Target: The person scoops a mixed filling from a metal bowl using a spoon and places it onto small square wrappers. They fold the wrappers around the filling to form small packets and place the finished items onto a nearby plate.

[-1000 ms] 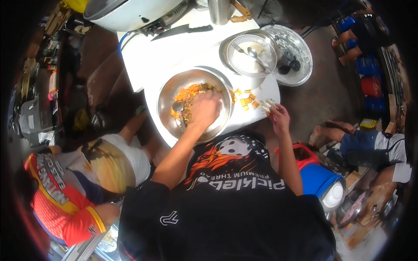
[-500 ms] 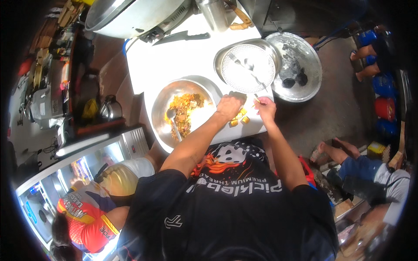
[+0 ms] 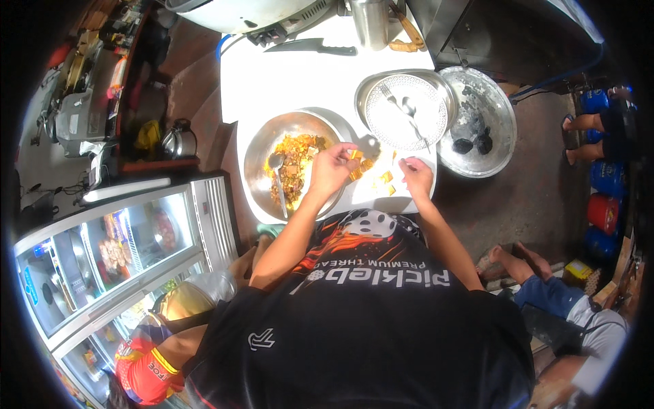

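Note:
My left hand (image 3: 331, 168) is closed at the fingertips on a small golden-yellow block (image 3: 355, 155), just past the right rim of a wide steel bowl (image 3: 256, 136). Several similar golden-yellow pieces (image 3: 387, 177) lie on the white tabletop between my hands; glare hides whether they are wrapped. My right hand (image 3: 417, 178) is near the table's right side, its thumb and fingers pinched together. What it holds, if anything, is too small to make out. The bowl contains an orange-brown chopped food mixture (image 3: 298, 161) and a metal spoon (image 3: 278, 178) leaning in it.
A patterned white plate (image 3: 381, 126) with a fork and spoons rests on an oval steel dish (image 3: 363, 88). Beyond are a black-handled knife (image 3: 310, 46) and a steel canister (image 3: 370, 26). A large metal basin (image 3: 501, 136) stands right of the table. Other people sit or stand nearby.
My left hand has moved left and lifted away from the pieces, with a golden-yellow block now visible in its fingers. The thin piece at my right fingertips no longer shows there. The view has shifted.

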`<action>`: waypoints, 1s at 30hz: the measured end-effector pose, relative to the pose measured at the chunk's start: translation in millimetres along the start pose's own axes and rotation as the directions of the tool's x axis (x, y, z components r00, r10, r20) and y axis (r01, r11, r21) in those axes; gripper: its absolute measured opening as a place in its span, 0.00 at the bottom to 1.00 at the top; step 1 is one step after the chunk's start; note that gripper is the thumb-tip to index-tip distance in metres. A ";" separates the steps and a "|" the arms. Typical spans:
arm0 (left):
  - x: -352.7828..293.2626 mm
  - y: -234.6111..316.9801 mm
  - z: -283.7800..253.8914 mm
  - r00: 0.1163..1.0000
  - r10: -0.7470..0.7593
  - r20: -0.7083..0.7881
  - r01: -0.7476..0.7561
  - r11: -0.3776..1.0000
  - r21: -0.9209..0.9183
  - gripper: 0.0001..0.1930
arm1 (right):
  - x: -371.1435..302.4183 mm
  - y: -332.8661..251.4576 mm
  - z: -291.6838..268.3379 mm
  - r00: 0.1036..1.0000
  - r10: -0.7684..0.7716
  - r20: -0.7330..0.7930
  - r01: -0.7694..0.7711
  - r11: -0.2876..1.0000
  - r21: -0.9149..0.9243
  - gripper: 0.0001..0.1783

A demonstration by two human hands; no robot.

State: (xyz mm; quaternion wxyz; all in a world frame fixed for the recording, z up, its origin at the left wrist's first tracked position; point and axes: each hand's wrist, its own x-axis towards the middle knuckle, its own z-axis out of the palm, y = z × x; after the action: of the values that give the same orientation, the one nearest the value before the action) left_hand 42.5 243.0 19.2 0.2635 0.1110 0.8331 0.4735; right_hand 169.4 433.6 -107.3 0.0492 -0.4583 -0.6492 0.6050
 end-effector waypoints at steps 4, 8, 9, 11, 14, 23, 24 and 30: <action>-9.8 -10.7 -17.9 0.997 0.033 -0.068 -0.031 0.999 0.037 0.17 | 18.7 5.0 26.4 0.988 -0.075 -0.132 0.038 0.965 -0.260 0.22; -13.9 -18.5 -28.8 0.998 0.014 -0.055 -0.014 1.000 0.000 0.16 | 20.8 -6.8 27.0 0.999 -0.019 -0.044 0.007 0.963 -0.270 0.22; -14.9 -19.6 -28.0 1.000 -0.009 -0.014 0.007 0.993 -0.119 0.16 | 19.4 -13.0 24.1 1.000 -0.010 -0.004 0.009 0.969 -0.247 0.22; -16.3 -20.4 -24.9 0.997 -0.034 0.076 0.059 0.936 -0.346 0.17 | 13.0 -8.7 21.8 0.999 -0.041 -0.033 0.030 0.959 -0.281 0.18; -23.1 -20.3 -21.3 0.987 0.017 0.157 0.069 0.849 -0.525 0.15 | -23.2 -31.9 21.7 0.967 -0.123 0.224 0.126 0.992 0.000 0.14; -41.5 -9.5 -26.6 0.989 0.030 0.145 0.053 0.841 -0.539 0.15 | -88.9 -105.8 42.0 0.745 -0.381 0.547 0.127 0.887 0.444 0.15; -41.9 -8.8 -26.5 0.993 0.004 0.121 0.061 0.846 -0.530 0.14 | -90.3 -106.1 44.5 0.752 -0.385 0.534 0.118 0.877 0.467 0.14; -48.2 -7.1 -33.6 0.975 0.000 0.224 0.187 0.552 -0.813 0.14 | -96.1 -128.7 52.6 0.706 -0.608 0.363 0.553 0.793 0.254 0.14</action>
State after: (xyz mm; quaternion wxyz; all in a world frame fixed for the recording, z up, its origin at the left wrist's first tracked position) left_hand 65.0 193.8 43.1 0.3909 -0.0244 0.4863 0.7811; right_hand 123.2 351.3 33.0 0.1229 -0.0822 -0.7153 0.6830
